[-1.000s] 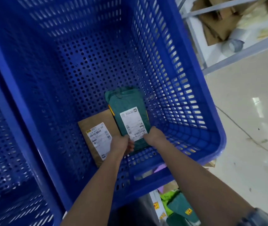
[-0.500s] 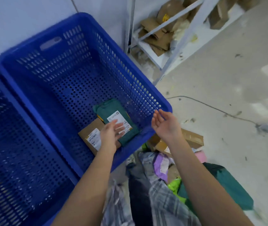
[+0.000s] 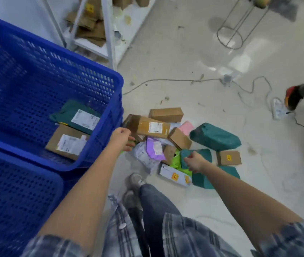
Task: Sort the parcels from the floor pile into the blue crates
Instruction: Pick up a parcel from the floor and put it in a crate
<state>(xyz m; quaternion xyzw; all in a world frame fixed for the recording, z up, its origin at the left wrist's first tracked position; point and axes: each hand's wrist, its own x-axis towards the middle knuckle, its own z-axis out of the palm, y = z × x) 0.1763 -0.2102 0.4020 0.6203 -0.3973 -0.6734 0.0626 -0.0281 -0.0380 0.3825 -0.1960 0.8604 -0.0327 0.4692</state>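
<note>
At the far left we see two blue crates side by side: the nearer crate [image 3: 18,191] shows only its perforated wall and floor, and the farther crate [image 3: 84,75] holds two parcels. A green mailer [image 3: 68,115] with a white label lies flat on its floor, and a brown flat parcel [image 3: 55,141] with a white label lies just beside it, nearer to us, their edges touching or overlapping.

Our left hand [image 3: 122,136] hangs just outside that crate's right wall, above the floor, its fingers [image 3: 130,143] loosely curled and grasping nothing. Beyond it a metal shelf rack [image 3: 108,34] holds flattened cardboard.

To the right lies the floor pile: a long cardboard box [image 3: 153,127] with a label, a second cardboard box [image 3: 166,115] behind it, a purple mailer [image 3: 155,148] on a grey mailer [image 3: 143,158], a small cardboard box [image 3: 180,139], a pink parcel [image 3: 186,127] and a bright green bag [image 3: 176,162].

Our right hand [image 3: 193,162] is over a green mailer in the pile [image 3: 201,154], its fingers bent down at the edge; we cannot tell whether they grip it. Farther right lie a bulky green bag [image 3: 216,136] and a small box with a yellow sticker [image 3: 229,158]. At the far right stand another person's shoes [image 3: 293,97] by a cable [image 3: 255,84].
</note>
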